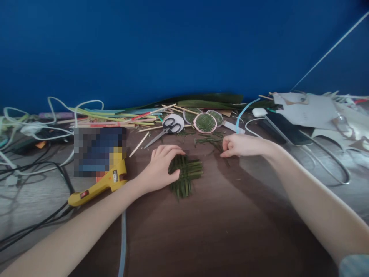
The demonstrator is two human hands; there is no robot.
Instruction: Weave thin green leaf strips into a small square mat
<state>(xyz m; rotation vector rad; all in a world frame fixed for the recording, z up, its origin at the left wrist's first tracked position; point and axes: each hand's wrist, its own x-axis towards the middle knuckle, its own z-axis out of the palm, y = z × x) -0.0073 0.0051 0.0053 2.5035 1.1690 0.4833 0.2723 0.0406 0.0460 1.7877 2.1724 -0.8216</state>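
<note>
A small mat woven from dark green leaf strips point(187, 175) lies on the brown table point(219, 227). My left hand point(161, 167) rests on the mat's left side, fingers curved over it and pressing it down. My right hand point(238, 145) is farther back and to the right, its fingers pinched together at a pile of loose green leaf strips point(211, 140); what they pinch is too small to make out.
A yellow glue gun point(99, 184) lies left of my left hand. Scissors point(168, 129), round woven discs point(205, 122), coloured sticks point(115, 117) and long leaves point(207, 100) sit at the back. Cables point(34, 154) crowd the left; a phone point(284, 127) and cardboard point(305, 109) the right.
</note>
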